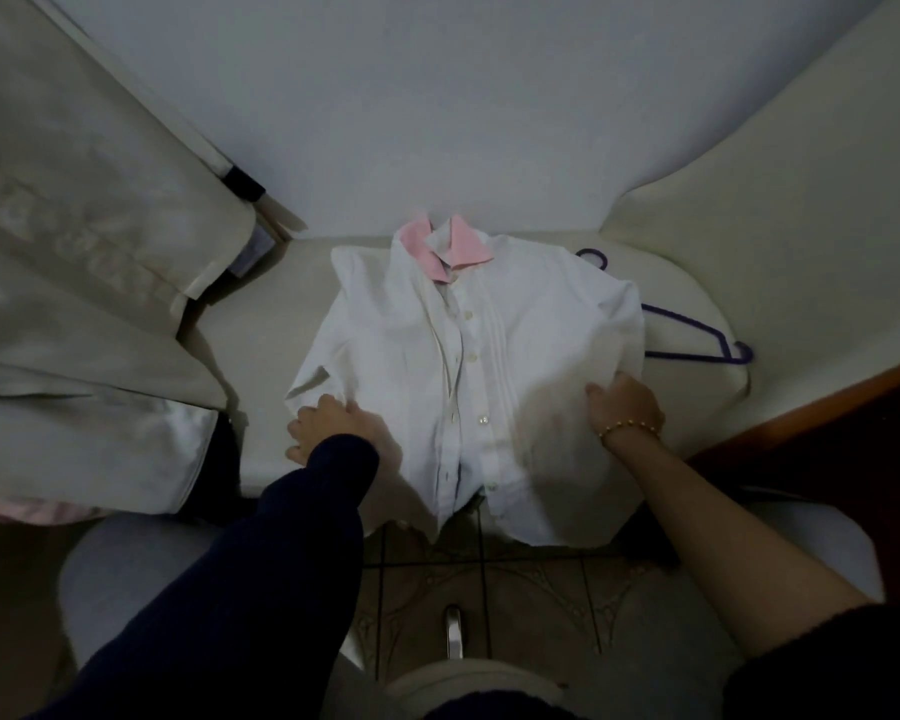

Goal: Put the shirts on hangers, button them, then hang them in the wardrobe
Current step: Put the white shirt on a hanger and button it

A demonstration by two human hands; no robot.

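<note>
Clutching the shirt with my left hand and right hand, fingers curled into cloth. Hem overhangs; 1 tug could drop it.

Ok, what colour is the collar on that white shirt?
Pink: the collar stands out against the white shirt, clearest in the head view.
</note>
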